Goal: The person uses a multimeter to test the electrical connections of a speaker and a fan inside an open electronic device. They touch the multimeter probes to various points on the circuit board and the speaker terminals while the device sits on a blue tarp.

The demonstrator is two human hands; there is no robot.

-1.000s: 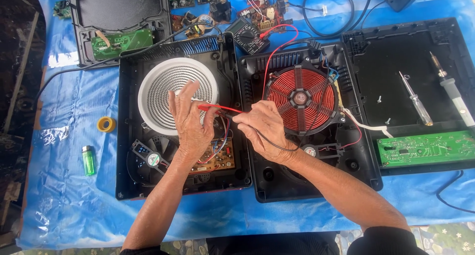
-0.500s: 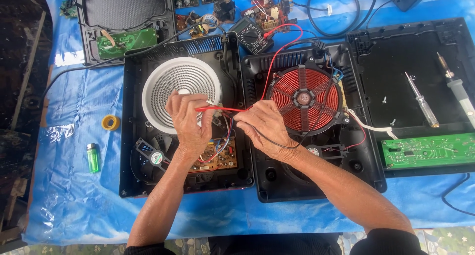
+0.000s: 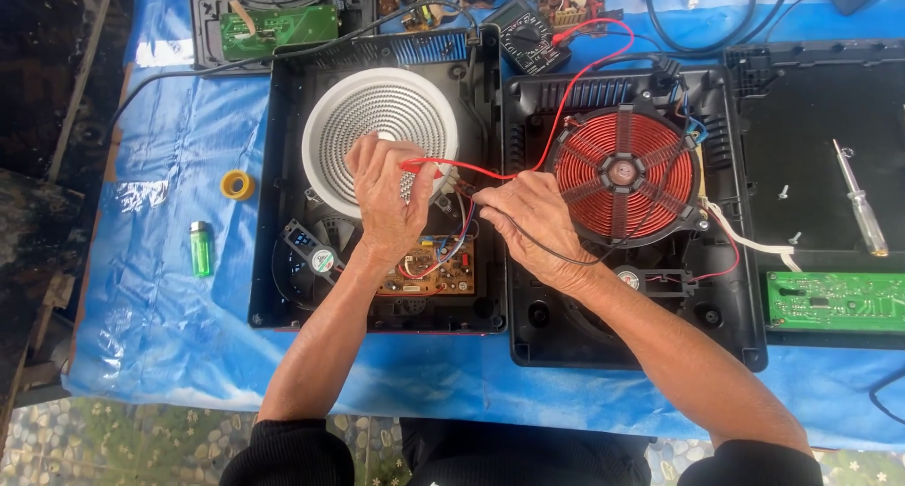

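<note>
Left hand (image 3: 388, 198) has its grip clenched on the red probe (image 3: 443, 168), lying over the white coil (image 3: 380, 137) in the left cooker (image 3: 283, 260). Right hand (image 3: 528, 224) is grasping the black probe (image 3: 468, 193) just beside it, tip down near the circuit board (image 3: 436, 271). Red coil (image 3: 622, 173) sits to the right, meter (image 3: 526, 35) up top, all on a blue tarp (image 3: 151, 288).

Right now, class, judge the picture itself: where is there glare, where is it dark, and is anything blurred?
Head view: daylight, sharp overall; glare on the blue tarp at left; the far-left ground lies in deep shadow; both hands, left hand and right hand, show crisply, without motion blur.
</note>
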